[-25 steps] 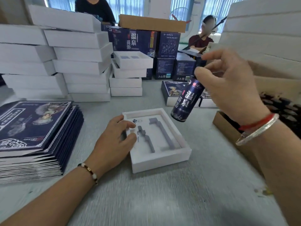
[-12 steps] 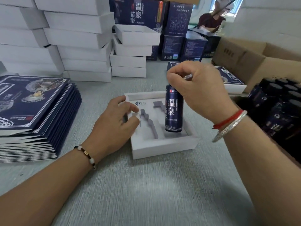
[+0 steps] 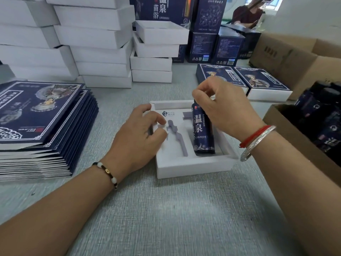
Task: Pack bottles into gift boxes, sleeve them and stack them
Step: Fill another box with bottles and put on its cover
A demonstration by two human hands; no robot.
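A white gift box [image 3: 191, 168] with a moulded insert lies open in the middle of the grey table. A dark blue bottle [image 3: 202, 133] with white characters stands with its base in the insert's right recess. My right hand [image 3: 223, 109] pinches the bottle's top from above. My left hand [image 3: 138, 139] rests on the box's left side, fingers curled over the insert next to the narrow left recess [image 3: 178, 137]. A pile of flat blue sleeves [image 3: 38, 115] lies at the left. Two sleeved boxes [image 3: 245, 80] sit behind the open box, at the right.
Stacks of white boxes [image 3: 96, 41] rise at the back left and centre. Blue cartons [image 3: 203, 34] stand behind them. A cardboard box with several dark bottles [image 3: 321, 115] sits at the right edge, another carton [image 3: 287, 58] behind it. A person sits at the far back right.
My right hand brought the bottle down from mid-air and stood it upright in the box's right recess. My left hand stayed on the box's left side.
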